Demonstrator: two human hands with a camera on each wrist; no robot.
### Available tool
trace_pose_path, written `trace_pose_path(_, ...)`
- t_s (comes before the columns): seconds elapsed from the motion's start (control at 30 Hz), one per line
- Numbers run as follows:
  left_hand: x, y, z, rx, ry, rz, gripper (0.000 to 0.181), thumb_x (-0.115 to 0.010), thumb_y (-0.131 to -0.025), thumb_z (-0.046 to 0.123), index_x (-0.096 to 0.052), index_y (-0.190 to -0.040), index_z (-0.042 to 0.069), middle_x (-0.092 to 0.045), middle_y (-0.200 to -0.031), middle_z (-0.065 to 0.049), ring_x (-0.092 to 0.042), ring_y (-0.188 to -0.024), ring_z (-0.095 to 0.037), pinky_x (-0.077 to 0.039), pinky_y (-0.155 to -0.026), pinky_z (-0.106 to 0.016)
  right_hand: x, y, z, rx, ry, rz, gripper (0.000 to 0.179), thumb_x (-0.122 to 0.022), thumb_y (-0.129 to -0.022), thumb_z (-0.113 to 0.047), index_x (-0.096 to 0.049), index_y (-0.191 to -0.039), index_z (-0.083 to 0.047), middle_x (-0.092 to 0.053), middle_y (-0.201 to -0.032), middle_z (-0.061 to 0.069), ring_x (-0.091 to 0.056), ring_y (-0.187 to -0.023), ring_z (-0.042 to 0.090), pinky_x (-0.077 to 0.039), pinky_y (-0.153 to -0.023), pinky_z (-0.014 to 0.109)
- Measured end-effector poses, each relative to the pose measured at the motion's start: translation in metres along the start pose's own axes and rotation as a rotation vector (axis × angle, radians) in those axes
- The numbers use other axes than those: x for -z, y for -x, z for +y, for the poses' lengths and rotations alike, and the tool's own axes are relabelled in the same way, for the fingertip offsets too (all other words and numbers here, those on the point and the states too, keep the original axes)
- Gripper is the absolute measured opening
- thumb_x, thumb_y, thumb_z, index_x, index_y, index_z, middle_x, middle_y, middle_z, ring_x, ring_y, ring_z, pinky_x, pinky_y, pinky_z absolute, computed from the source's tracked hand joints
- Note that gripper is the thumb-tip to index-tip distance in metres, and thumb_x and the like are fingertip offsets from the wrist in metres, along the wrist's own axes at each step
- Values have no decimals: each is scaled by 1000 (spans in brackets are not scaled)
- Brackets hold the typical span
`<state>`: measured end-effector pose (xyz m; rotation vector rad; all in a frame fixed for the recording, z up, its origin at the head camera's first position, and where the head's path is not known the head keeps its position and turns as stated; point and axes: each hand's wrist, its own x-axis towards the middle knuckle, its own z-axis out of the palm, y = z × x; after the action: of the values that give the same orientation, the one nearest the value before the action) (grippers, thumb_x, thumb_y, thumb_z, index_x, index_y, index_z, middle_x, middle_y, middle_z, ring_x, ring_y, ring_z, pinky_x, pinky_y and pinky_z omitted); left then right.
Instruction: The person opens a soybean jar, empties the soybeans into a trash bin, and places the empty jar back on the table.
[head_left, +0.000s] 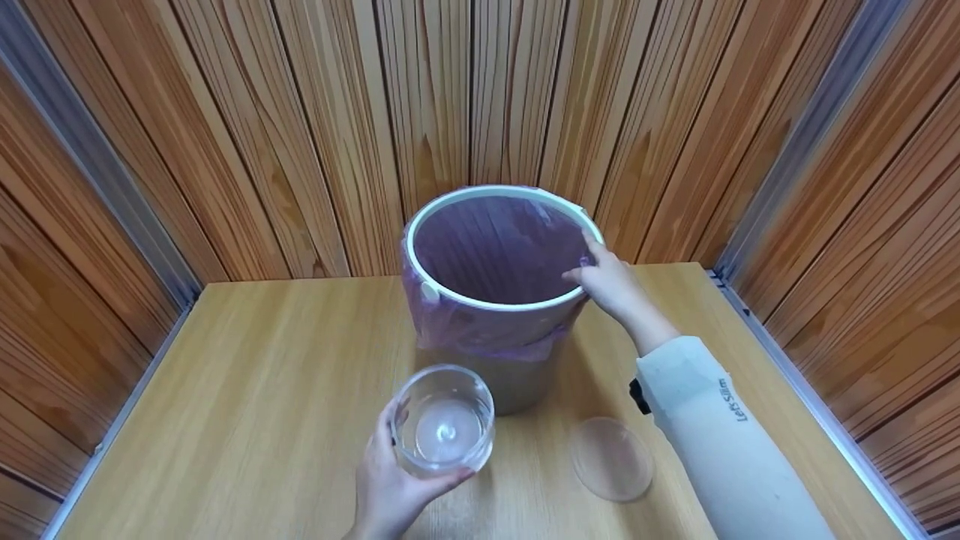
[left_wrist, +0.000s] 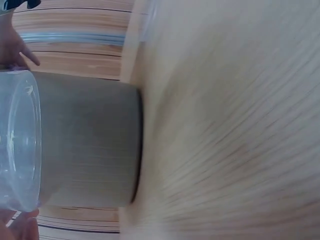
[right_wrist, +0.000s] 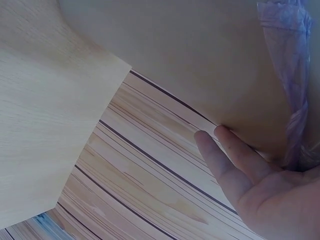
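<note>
My left hand (head_left: 394, 480) grips a clear round plastic container (head_left: 480, 442) from its left side, thumb across the near side. The container is tilted so its open top shows, and no contents can be made out. It is held in front of a grey-brown trash bin (head_left: 517, 382) lined with a purple plastic bag (head_left: 487, 330). At the bin's right side, my right hand (head_left: 611, 285) holds the white rim (head_left: 502, 306), the thumb over the inside. Two fingers (right_wrist: 222, 167) extend along the outer wall in the right wrist view, beside the twisted bag edge.
A clear round lid (head_left: 613, 459) lies flat on the wooden table (head_left: 262, 390), right of the container. Wood-plank walls (head_left: 322, 150) with metal corner strips enclose the table. The bin stands near the back wall.
</note>
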<state>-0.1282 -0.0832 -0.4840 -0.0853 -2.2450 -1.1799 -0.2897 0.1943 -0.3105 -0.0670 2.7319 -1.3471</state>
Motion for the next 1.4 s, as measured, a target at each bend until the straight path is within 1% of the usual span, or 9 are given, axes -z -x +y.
trace_pose_path(0.1, -3, 4, -2, 13, -6, -11, 115, -82, -40, 64, -42, -132, 8, -58, -125, -8, -57, -110, -28, -45, -87, -47, -1, -1, -1, -5, 20, 9, 80, -54, -87, -26, -6, -150, -24, -16, -152, 18, -17, -139, 36, -20, -110, 53)
trace_pose_path(0.23, -7, 10, -5, 52, -35, -21, 116, -80, -39, 68, -42, -133, 10, -58, -125, -6, -57, -106, -27, -43, -84, -46, -1, -2, -2, -17, 37, 12, 81, -55, -86, -28, -6, -150, -25, -16, -152, 18, -16, -139, 35, -19, -110, 52)
trace_pose_path(0.43, -13, 16, -10, 68, -62, -32, 118, -79, -36, 71, -43, -132, 11, -59, -124, -4, -57, -105, -25, -39, -82, -42, -1, -3, 0, -17, 20, 2, 81, -56, -87, -28, -5, -150, -24, -14, -153, 18, -14, -139, 35, -19, -110, 52)
trace_pose_path(0.63, -18, 25, -16, 100, -96, -34, 118, -78, -34, 72, -44, -131, 13, -62, -118, -5, -59, -100, -27, -45, -79, -44, -1, -2, -1, -18, 26, 2, 81, -56, -87, -30, -5, -150, -26, -14, -153, 17, -15, -139, 35, -19, -110, 53)
trace_pose_path(0.77, -21, 30, -21, 100, -111, -34, 119, -78, -33, 73, -45, -130, 13, -64, -113, -6, -61, -95, -27, -46, -76, -44, 1, -1, -1, -17, 36, 7, 81, -56, -87, -30, -5, -150, -25, -14, -152, 18, -15, -139, 36, -18, -110, 53)
trace_pose_path(0.87, -24, 34, -24, 101, -116, -49, 119, -77, -34, 74, -45, -130, 12, -66, -109, -8, -63, -92, -28, -47, -75, -44, 0, -2, -1, -15, 26, 7, 81, -56, -87, -29, -5, -150, -25, -14, -153, 18, -15, -139, 35, -17, -111, 52)
trace_pose_path(1.03, -26, 39, -29, 124, -109, -77, 121, -77, -32, 74, -44, -131, 14, -67, -109, -11, -64, -92, -28, -49, -75, -42, -2, -2, 0, -13, 2, 3, 81, -55, -87, -28, -4, -150, -25, -13, -153, 17, -14, -139, 35, -17, -111, 53)
trace_pose_path(1.2, -29, 44, -33, 170, -83, -109, 120, -82, -33, 67, -42, -131, 12, -65, -109, -14, -63, -93, -31, -49, -76, -44, -2, -1, 0, -15, -14, -6, 81, -55, -87, -28, -4, -150, -24, -11, -154, 14, -12, -140, 33, -17, -111, 53)
trace_pose_path(1.4, -31, 47, -36, 181, -71, -140, 121, -81, -34, 67, -39, -132, 10, -62, -114, -18, -62, -97, -34, -50, -76, -46, -2, -2, 1, -17, 1, 7, 82, -56, -86, -29, -4, -150, -26, -12, -153, 17, -14, -140, 35, -17, -111, 53)
